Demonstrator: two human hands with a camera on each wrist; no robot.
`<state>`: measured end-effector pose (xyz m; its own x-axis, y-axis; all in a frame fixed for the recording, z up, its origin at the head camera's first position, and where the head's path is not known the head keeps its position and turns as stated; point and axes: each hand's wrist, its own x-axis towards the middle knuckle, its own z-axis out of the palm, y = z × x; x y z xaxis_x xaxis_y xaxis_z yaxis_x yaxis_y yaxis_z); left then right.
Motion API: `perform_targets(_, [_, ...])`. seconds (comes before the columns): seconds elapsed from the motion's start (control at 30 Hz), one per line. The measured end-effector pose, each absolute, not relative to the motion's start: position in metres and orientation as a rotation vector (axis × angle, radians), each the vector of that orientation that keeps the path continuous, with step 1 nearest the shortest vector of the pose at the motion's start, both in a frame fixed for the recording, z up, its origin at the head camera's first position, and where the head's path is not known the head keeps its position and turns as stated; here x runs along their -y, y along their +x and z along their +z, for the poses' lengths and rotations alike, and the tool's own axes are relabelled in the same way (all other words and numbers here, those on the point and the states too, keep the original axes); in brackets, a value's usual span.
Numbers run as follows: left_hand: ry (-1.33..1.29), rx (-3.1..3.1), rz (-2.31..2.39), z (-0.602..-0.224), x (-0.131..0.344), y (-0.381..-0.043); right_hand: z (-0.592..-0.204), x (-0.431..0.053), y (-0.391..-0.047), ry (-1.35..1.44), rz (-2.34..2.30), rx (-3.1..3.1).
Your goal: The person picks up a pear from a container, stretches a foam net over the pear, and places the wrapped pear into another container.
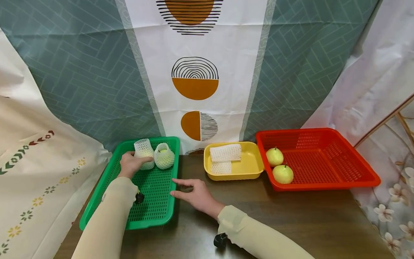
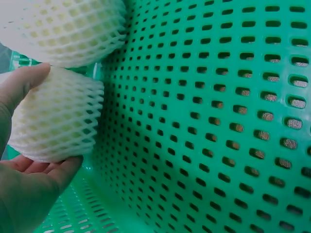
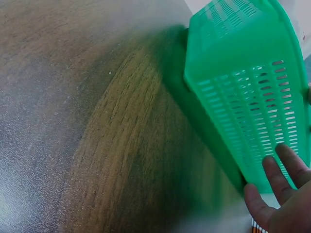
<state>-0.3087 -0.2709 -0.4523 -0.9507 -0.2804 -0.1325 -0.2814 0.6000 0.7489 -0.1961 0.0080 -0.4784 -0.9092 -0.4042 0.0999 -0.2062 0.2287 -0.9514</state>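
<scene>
At the back of the green basket (image 1: pixel 152 190), my left hand (image 1: pixel 130 163) grips a pear in a white foam net (image 1: pixel 144 154), thumb on one side and fingers on the other. In the left wrist view the netted pear (image 2: pixel 58 116) sits low against the basket, its net reaching past the fruit. Right beside it is a second netted pear (image 1: pixel 164 156), green skin showing at the net's opening. My right hand (image 1: pixel 197 196) holds nothing; its fingers are extended close to the green basket's right side, spread apart in the right wrist view.
A yellow tray (image 1: pixel 249 169) in the middle holds white foam nets (image 1: pixel 225 152). The red basket (image 1: pixel 323 172) at right has two bare pears (image 1: pixel 283 174) at its left end. Patterned cloth (image 1: pixel 194 43) hangs behind the brown wooden table (image 1: pixel 258 208).
</scene>
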Motion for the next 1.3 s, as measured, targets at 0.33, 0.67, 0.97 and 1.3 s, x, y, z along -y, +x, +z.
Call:
perform_targets(0.33, [-0.396, -2.799, 1.195, -0.468, 0.278, -0.312, -0.453, -0.012, -0.185, -0.584, -1.776, -2.272])
perform_targets(0.67, [-0.330, -2.854, 1.114, -0.467, 0.273, -0.311, -0.475, -0.009, -0.196, -0.591, -1.723, -2.358])
perform_targets(0.97, [-0.334, -2.835, 1.048, -0.461, 0.270, -0.308, -0.477, -0.009, -0.198, -0.684, -1.619, -2.462])
perform_targets(1.3, [-0.377, -2.692, 1.123, -0.422, 0.259, -0.301, -0.456, -0.022, -0.205, -0.773, -1.600, -2.546])
